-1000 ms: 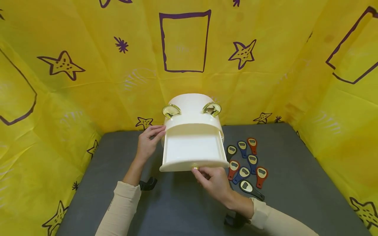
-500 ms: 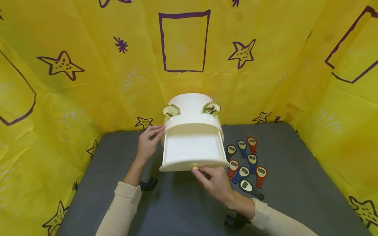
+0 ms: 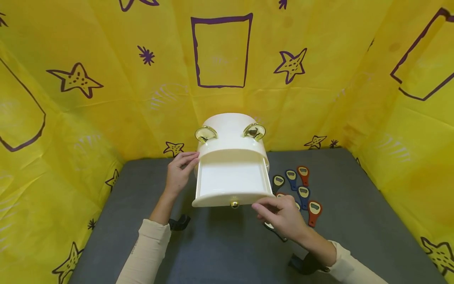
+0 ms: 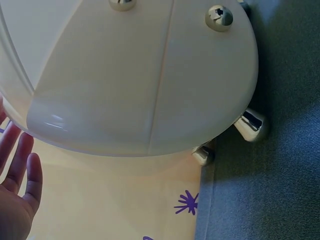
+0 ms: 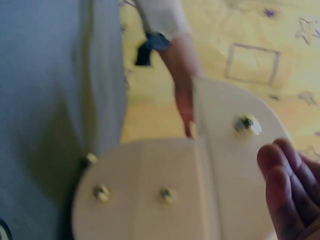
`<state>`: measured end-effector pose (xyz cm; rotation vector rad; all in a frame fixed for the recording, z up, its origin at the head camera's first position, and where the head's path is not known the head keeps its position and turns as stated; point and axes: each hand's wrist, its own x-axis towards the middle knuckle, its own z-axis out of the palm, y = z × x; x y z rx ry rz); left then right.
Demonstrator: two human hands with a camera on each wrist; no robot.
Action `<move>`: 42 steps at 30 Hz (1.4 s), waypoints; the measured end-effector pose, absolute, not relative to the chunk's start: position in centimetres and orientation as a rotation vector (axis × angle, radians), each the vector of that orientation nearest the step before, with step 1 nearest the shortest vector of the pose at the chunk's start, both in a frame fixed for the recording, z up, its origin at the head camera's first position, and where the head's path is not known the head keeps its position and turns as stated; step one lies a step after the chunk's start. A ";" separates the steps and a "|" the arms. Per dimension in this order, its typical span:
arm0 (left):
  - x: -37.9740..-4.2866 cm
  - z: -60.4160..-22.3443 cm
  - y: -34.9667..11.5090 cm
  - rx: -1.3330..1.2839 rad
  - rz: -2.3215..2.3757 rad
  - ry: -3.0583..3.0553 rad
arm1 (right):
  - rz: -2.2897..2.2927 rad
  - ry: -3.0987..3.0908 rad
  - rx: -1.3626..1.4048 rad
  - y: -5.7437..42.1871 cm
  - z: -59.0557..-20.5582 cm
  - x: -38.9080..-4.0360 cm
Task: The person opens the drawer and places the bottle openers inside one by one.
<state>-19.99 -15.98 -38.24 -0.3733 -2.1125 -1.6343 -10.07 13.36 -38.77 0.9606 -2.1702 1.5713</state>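
Head: two hands [image 3: 178,173], one drawer [image 3: 232,198], seemingly eight openers [image 3: 315,212] visible.

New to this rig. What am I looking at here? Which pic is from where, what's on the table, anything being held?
No machine: you see a person's bare left hand and right hand. The head view is shot from the person's head, looking forward and down. The two wrist views are shot from each wrist and show the front of the cream box turned sideways; the right one is blurry.

The box stands on the grey table, its top drawer pulled out. Right of it lie red, blue and black bottle openers.

The left hand touches the box's side. The right hand is near the drawer front, apart from its gold knob. Neither appears to hold anything.
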 end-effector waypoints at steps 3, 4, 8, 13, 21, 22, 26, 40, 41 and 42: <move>-20.0 -38.3 -16.1 -0.366 -1.628 -2.113 | 1.592 -2.133 0.975 14.9 -37.9 -10.6; -20.1 -38.4 -16.1 -0.366 -1.625 -2.113 | 1.603 -2.116 0.978 15.3 -37.6 -10.9; -20.1 -38.4 -16.1 -0.369 -1.622 -2.113 | 1.592 -2.092 0.927 17.0 -36.8 -11.9; -20.0 -38.3 -16.0 -0.371 -1.634 -2.110 | 1.532 -2.099 0.761 18.6 -36.2 -13.4; -20.1 -38.5 -16.0 -0.364 -1.657 -2.098 | 1.513 -2.276 0.374 21.0 -36.6 -16.1; -20.1 -38.5 -16.0 -0.363 -1.659 -2.097 | 1.499 -2.300 0.339 21.2 -36.7 -16.4; -20.4 -38.9 -16.1 -0.345 -1.669 -2.096 | 1.396 -2.406 0.245 22.2 -37.5 -17.7; -20.5 -39.2 -16.1 -0.327 -1.676 -2.096 | 1.314 -2.600 0.053 25.1 -40.4 -20.7; -20.5 -39.2 -16.1 -0.327 -1.677 -2.098 | 1.303 -2.611 0.041 25.3 -40.7 -20.9; -20.5 -39.2 -16.1 -0.328 -1.677 -2.099 | 1.293 -2.620 0.028 25.5 -40.9 -21.0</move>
